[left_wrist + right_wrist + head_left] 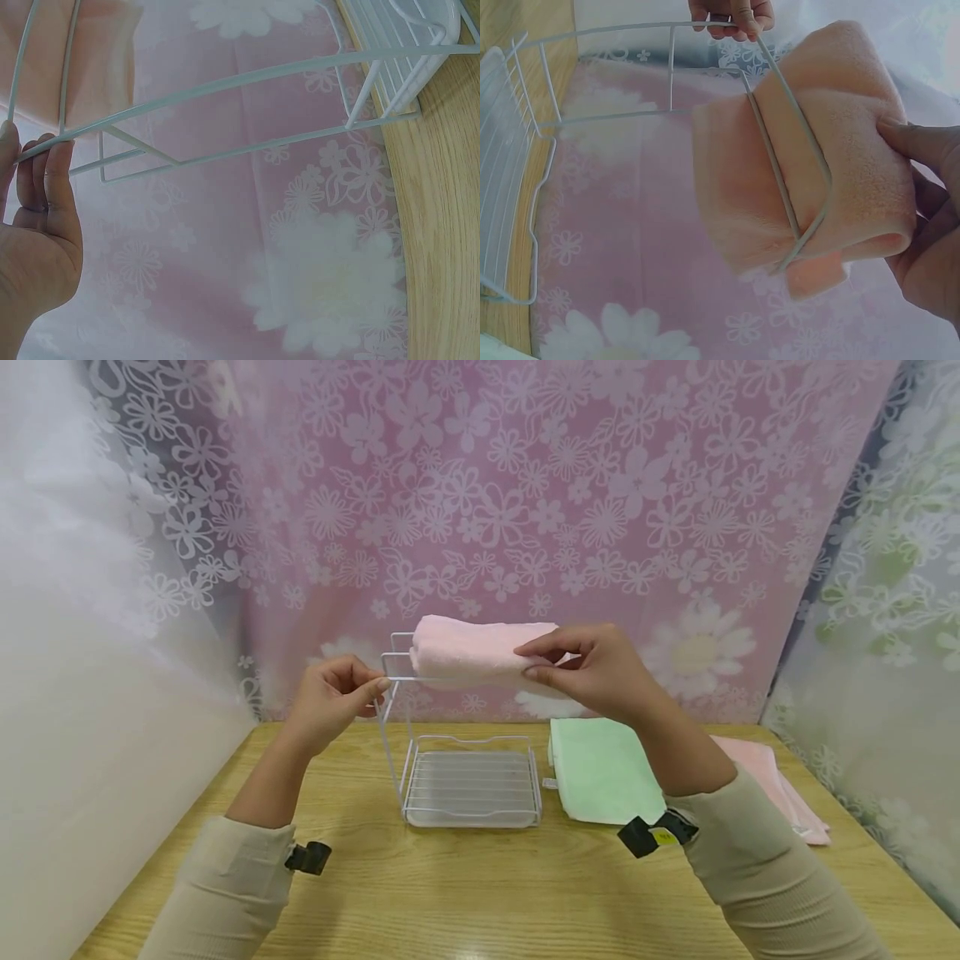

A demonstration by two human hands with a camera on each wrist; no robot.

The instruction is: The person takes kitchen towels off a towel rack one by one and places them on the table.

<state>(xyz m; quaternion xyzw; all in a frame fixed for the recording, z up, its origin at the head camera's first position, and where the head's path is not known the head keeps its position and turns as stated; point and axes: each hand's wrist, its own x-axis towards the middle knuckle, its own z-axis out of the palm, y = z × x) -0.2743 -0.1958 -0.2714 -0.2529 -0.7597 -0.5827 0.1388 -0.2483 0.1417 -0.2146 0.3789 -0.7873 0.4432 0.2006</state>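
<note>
A white wire rack [396, 752] stands on the table, with a slatted tray at its base and bars reaching out at the top. Over those top bars lies a folded pink towel [472, 647], part of it hanging below them in the right wrist view. My left hand [337, 697] pinches the rack's upper left corner between thumb and fingers. At the towel's right end, my right hand [592, 668] pinches the cloth, thumb on one side and fingers on the other [930, 217].
A folded green towel [600, 768] lies on the wooden table [480, 893] right of the rack. Farther right, partly behind my right forearm, is another pink towel [772, 785]. A flowered pink curtain [480, 510] hangs behind, and a white wall [97, 693] borders the left.
</note>
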